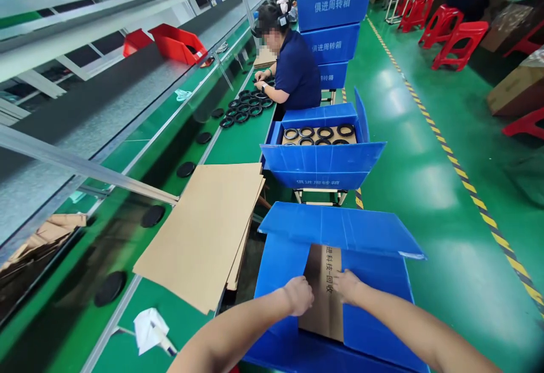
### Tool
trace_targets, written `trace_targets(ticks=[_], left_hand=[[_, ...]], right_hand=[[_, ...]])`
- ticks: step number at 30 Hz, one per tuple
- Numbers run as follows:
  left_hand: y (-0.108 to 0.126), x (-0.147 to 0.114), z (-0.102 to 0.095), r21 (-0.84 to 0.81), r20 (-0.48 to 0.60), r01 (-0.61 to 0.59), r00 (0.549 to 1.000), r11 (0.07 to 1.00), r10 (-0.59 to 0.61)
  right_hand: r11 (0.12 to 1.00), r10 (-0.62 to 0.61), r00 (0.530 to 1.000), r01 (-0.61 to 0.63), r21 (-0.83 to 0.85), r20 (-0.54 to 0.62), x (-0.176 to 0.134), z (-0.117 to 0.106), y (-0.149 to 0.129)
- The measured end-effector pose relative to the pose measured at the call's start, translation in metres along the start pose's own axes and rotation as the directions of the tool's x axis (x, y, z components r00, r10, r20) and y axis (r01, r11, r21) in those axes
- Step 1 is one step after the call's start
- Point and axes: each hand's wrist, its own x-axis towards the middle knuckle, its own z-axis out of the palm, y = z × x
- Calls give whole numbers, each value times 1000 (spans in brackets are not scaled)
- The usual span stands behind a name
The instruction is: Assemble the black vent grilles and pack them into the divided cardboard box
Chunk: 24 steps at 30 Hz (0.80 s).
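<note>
Lying in a spaced row well to the left of the near blue box (376,282), black discs (110,288) sit apart from one another, probably because a conveyor carries them. Nearer the box's lower left is a crumpled white wrapper (147,327); a pen-like item (165,342) lies against it, too blurred to name. Just left of the box, brown cardboard sheets (199,231) are stacked unevenly, likely kept there for easy reach; their number is hard to make out.

The left hand (298,295) is over the box's left flap (280,271), fingers curled into a loose fist at its inner edge. The fingertips are turned away, so I cannot tell whether they pinch the flap. Inside the box, between its side flaps, lies printed brown cardboard (323,316); the far flap (340,228) hides the start of its lettering. Beyond the box, a second blue box (323,160) holds black rings (325,132) on brown card, seemingly laid flat to keep them in rows; its front wall hides the lower ones.

The right hand (348,286) is at the inner edge of the near box's right flap, fingers partly bent, their tips by the cardboard; any grip is unclear. The frame cuts off the box's near side.
</note>
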Motion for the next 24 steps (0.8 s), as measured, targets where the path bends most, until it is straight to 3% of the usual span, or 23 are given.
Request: trace_targets(ticks=[4, 8, 10, 12, 15, 18, 21, 24], left_hand=[[-4, -59, -28, 121, -50, 74, 996, 990, -69], [-28, -141, -44, 194, -228, 227, 957, 954, -181], [-40, -179, -43, 171, -348, 332, 901, 928, -259], [-47, -203, -38, 119, -393, 428, 849, 896, -353], [-41, -207, -32, 73, -373, 551, 788, 831, -490], [-21, -187, -31, -14, -377, 581, 751, 814, -542], [3, -170, -30, -147, -400, 534, 738, 833, -544], [27, -169, -21, -259, -430, 493, 711, 831, -556]], right_hand=[[995, 18, 992, -31, -97, -123, -32, -20, -7], [990, 81, 950, -113, -89, -301, -127, -32, 17], [986, 107, 868, -155, -62, -484, -188, -23, 40], [976, 117, 761, -207, -68, -638, -243, -4, 67], [972, 90, 651, -222, -76, -754, -286, 25, 100], [973, 71, 635, -214, -87, -769, -284, 35, 110], [957, 64, 599, -264, -121, -798, -262, 23, 95], [945, 134, 540, -321, -57, -831, -245, 3, 60]])
